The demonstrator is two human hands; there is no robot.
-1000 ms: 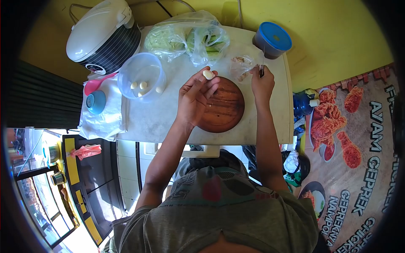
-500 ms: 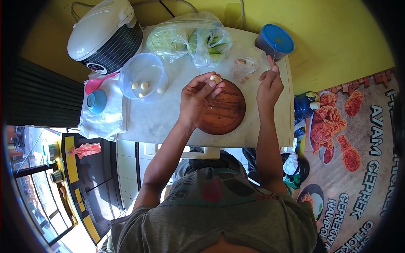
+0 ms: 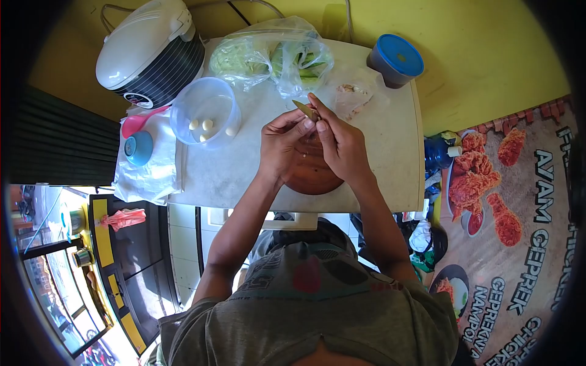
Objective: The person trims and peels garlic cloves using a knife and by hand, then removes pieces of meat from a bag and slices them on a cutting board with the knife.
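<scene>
My left hand [image 3: 281,146] is closed in a pinch on a pale garlic clove, mostly hidden now by fingers and blade. Against it, my right hand [image 3: 347,146] grips a small knife [image 3: 303,110], its blade angled up and left over the clove. Both hands meet above a round wooden cutting board [image 3: 311,177], which they partly cover. To the left stands a clear plastic tub [image 3: 229,97] with several peeled garlic cloves [image 3: 207,124] inside. Beyond my right hand lies a thin plastic bag [image 3: 355,97] with small pale and brownish pieces in it.
At the back, a clear bag [image 3: 244,58] holds cabbage and green vegetables. A rice cooker [image 3: 149,55] stands back left, near a pink spoon [image 3: 135,124] and a blue bowl [image 3: 139,148] on white plastic. A blue-lidded container [image 3: 397,60] sits at the back right corner.
My right hand has swung in from the right with the knife, bringing its blade to the clove. My left hand has stayed in place, still pinching the clove.
</scene>
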